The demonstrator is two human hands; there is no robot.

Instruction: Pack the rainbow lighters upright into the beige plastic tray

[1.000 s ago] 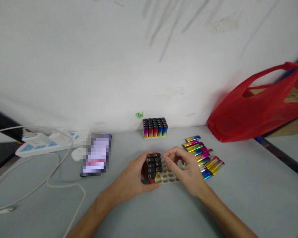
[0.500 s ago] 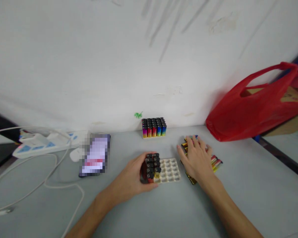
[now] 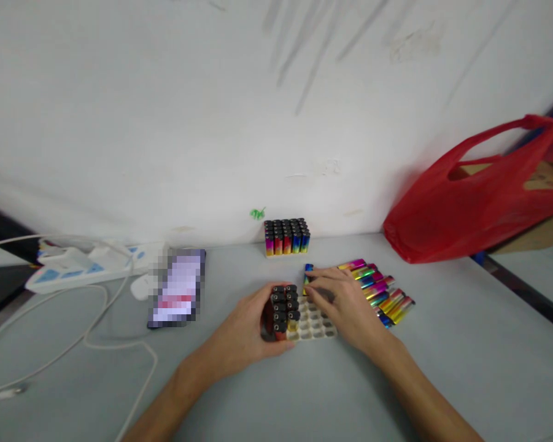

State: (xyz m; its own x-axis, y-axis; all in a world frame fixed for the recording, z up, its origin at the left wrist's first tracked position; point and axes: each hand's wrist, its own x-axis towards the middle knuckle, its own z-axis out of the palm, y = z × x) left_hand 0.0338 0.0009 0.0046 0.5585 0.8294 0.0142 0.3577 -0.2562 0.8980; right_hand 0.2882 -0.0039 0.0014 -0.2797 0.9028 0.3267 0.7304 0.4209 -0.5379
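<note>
My left hand (image 3: 243, 325) is wrapped round the left end of a pale tray (image 3: 313, 325), where several black-topped lighters (image 3: 279, 307) stand upright in two columns. Over the tray's back part, my right hand (image 3: 350, 304) pinches a blue and yellow lighter (image 3: 308, 279), which is roughly upright at the tray's back edge. Its lower end is partly hidden by my fingers. The round sockets in the tray's right part hold nothing where they show. Beside my right hand, several shiny multicoloured lighters (image 3: 375, 288) lie in a slanting row on the table.
A full block of upright lighters (image 3: 286, 238) stands near the wall. On the left are a phone (image 3: 178, 288), a power strip (image 3: 96, 264) and loose white cables (image 3: 119, 347). A red bag (image 3: 469, 196) with cardboard inside sits at the back right.
My right hand has moved left from the lying lighters to the tray and now has one lighter between its fingers. My left hand stays on the tray's left end.
</note>
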